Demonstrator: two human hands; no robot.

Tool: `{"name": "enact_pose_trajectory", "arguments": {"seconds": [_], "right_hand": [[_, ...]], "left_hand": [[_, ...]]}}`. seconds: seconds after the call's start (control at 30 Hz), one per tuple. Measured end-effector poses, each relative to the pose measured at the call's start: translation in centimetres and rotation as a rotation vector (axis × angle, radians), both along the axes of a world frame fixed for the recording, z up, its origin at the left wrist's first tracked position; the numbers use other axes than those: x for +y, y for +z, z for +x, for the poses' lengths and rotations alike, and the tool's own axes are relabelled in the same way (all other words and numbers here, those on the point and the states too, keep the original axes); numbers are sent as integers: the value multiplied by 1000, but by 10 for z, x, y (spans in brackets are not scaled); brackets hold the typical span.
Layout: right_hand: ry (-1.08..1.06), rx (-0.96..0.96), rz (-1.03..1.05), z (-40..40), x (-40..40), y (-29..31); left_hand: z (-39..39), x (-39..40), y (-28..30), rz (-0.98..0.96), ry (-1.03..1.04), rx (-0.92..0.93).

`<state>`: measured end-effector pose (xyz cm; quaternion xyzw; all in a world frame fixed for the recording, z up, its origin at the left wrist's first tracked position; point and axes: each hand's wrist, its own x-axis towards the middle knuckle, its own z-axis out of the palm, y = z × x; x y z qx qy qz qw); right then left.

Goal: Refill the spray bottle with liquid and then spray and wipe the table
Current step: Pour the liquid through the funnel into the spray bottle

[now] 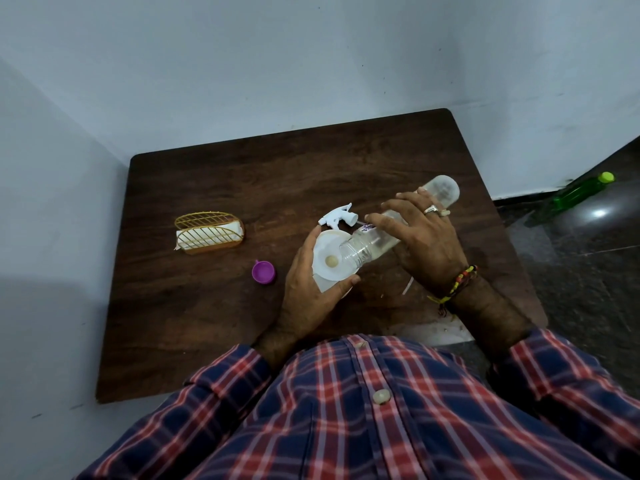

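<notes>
Your left-hand fingers [304,261] curl round the translucent spray bottle [323,282], a white funnel [330,259] in its neck. Your right hand [420,237] grips the clear refill bottle [408,225], tipped mouth-down over the funnel. Beyond on the table [207,174]: purple cap [264,272], white spray head [339,215], tissue holder [209,232].

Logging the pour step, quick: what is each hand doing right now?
Left hand: grips the spray bottle under the funnel.
Right hand: holds the tilted refill bottle.
</notes>
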<state>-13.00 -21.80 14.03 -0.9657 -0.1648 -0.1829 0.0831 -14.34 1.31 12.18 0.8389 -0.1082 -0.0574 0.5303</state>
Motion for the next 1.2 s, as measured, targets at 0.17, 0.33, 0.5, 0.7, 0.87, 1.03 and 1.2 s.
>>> {"name": "enact_pose_trajectory", "arguments": {"seconds": [0.17, 0.33, 0.5, 0.7, 0.87, 1.03, 1.2], "right_hand": [[2, 5, -4, 1, 0, 0], [-4, 15, -22, 1, 0, 0], [-5, -6, -29, 1, 0, 0], [-9, 2, -23, 2, 0, -2], [-8, -13, -16, 2, 0, -2], [3, -43, -17, 2, 1, 0], [9, -43, -11, 2, 1, -1]], "left_hand": [[0, -1, 1, 6, 0, 2], [0, -1, 0, 9, 8, 4], [1, -1, 0, 14, 5, 2], [1, 0, -1, 24, 9, -1], [1, -1, 0, 17, 9, -13], [1, -1, 2, 8, 5, -35], [1, 0, -1, 7, 12, -15]]}}
